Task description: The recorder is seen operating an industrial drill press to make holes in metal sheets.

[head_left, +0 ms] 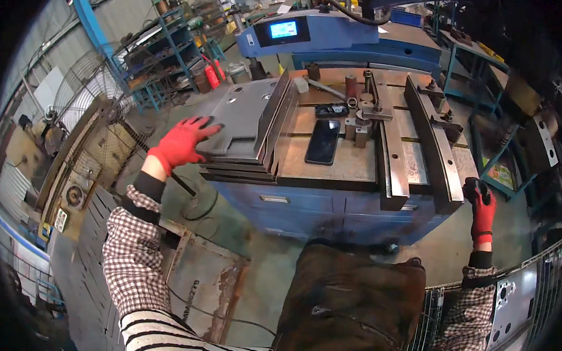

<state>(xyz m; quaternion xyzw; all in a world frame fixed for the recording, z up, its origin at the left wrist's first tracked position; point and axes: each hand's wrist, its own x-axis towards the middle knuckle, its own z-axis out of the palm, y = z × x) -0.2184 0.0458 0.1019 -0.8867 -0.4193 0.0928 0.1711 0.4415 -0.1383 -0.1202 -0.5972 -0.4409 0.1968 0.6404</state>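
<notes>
My left hand (pixel 184 144), in a red glove, rests with fingers spread on the near left corner of a stack of grey sheet-metal panels (pixel 242 119). The panels have cut-outs and bent edges, and lie on the left part of a metal worktable (pixel 332 170). My right hand (pixel 481 208), in a red glove with dark fingers, is off the table's right corner, close to the end of a long steel bar (pixel 449 175). Its fingers look curled in; whether anything is inside them is hidden.
A phone (pixel 323 141) lies mid-table, near a wrench (pixel 323 89) and metal blocks. A second steel bar (pixel 393 162) is clamped parallel to the first. Behind stands a blue machine with a lit screen (pixel 283 29). A fan (pixel 85 95) and floor plate (pixel 205 279) are left.
</notes>
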